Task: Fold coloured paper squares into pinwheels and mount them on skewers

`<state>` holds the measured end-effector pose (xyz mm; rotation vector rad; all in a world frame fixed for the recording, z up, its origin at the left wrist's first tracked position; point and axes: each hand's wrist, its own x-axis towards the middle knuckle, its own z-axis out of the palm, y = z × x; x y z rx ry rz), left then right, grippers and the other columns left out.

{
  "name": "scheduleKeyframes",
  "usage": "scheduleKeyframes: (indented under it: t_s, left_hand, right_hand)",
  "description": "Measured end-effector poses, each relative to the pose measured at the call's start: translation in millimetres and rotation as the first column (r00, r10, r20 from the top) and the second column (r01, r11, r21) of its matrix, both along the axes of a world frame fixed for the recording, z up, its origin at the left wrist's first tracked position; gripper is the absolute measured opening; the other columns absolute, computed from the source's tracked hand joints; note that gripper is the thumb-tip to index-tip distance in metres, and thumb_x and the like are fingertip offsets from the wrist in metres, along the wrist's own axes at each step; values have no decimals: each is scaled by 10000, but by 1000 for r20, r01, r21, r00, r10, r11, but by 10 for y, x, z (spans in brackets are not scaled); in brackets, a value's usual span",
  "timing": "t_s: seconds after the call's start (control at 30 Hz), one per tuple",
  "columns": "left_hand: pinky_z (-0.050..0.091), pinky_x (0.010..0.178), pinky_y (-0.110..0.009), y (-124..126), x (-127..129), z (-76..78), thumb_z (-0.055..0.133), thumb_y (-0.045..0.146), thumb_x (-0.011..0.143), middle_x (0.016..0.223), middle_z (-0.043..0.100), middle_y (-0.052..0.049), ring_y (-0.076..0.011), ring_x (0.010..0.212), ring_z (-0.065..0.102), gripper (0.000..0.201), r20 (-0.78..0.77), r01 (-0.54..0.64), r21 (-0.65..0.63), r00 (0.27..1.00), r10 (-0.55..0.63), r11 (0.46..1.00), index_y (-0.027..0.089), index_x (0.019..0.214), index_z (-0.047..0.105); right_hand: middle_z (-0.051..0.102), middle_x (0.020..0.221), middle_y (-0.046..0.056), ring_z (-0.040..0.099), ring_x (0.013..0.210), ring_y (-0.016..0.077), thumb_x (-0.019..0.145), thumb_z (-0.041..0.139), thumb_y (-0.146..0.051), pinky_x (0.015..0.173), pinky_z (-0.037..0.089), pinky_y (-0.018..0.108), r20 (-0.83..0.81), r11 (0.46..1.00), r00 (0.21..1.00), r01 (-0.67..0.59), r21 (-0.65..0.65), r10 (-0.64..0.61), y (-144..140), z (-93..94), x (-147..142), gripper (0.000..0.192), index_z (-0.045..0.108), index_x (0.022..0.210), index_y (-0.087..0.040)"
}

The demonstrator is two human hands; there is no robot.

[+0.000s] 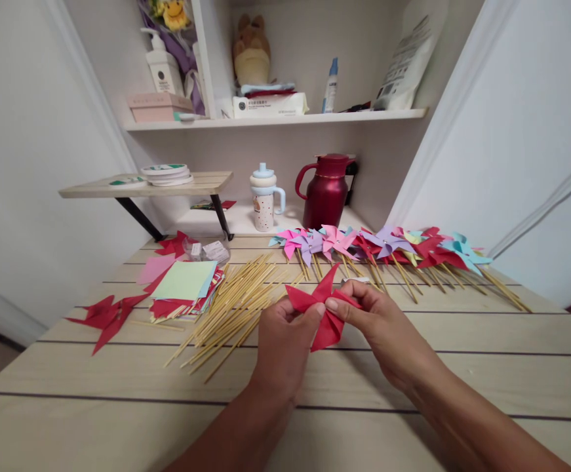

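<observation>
A red paper pinwheel (328, 332) is held between my two hands above the middle of the table. My left hand (285, 334) pinches its left side, the thumb lying near the centre. From the right, my right hand (378, 321) grips the pinwheel with thumb and fingers, the thumb tip also near the centre. The folded blades stick out upward and downward between the hands. Whether a pin or stick is at the centre, I cannot tell. Left of my left hand lies a loose pile of thin wooden sticks (236, 301).
Finished pinwheels on sticks (339, 242) line the table's back right. At left are a stack of coloured paper squares (184, 280), red folded paper (111, 318) and a clear container (216, 250). Behind stand a cup (264, 203), a red jug (325, 193) and a small raised shelf (201, 183) holding tape rolls (167, 173).
</observation>
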<state>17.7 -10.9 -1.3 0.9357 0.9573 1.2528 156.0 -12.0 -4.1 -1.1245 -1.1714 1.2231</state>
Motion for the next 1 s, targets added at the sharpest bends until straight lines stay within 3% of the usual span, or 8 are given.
scheduleKeyframes:
  t_s: [0.2, 0.37, 0.6, 0.83, 1.0]
  left_hand:
    - [482, 615, -243, 40, -20, -10, 717, 235, 714, 720, 729, -52, -143, 636, 622, 147, -94, -94, -54, 992, 88, 994, 113, 791, 750]
    - [474, 610, -249, 57, -39, -15, 695, 238, 723, 728, 729, -52, -145, 633, 617, 140, -138, -107, -52, 985, 99, 993, 119, 775, 747]
    - [494, 635, -269, 49, -47, -5, 714, 258, 716, 783, 747, -74, -163, 666, 641, 169, -154, -86, -25, 985, 81, 996, 119, 811, 735]
    - [507, 669, -283, 38, -52, 11, 723, 251, 714, 865, 763, -80, -172, 696, 657, 154, -147, -59, -20, 988, 55, 998, 138, 816, 745]
    - [503, 682, -290, 19, -53, 0, 749, 276, 717, 798, 750, -74, -174, 673, 657, 180, -36, -12, -60, 999, 10, 998, 131, 822, 743]
  right_hand:
    - [545, 774, -37, 478, 778, 138, 917, 571, -509, 775, 372, 283, 29, 995, 995, -95, -14, 96, -16, 21, 30, 318, 571, 795, -216]
    - [631, 853, -14, 530, 833, 157, 864, 670, -444, 799, 389, 291, 64, 992, 990, -123, -36, 125, -19, 49, 68, 218, 637, 879, -229]
    - [674, 847, 10, 567, 808, 170, 814, 722, -405, 782, 413, 298, 86, 990, 988, -126, -67, 131, 0, 60, 79, 202, 664, 808, -212]
    - [661, 760, -5, 563, 722, 163, 768, 750, -408, 714, 420, 295, 74, 995, 995, -69, -65, 74, 3, 28, 47, 214, 657, 742, -217]
    - [621, 665, -24, 520, 624, 149, 727, 769, -384, 621, 393, 284, 60, 999, 998, -2, -46, 5, -2, 11, 13, 231, 620, 661, -220]
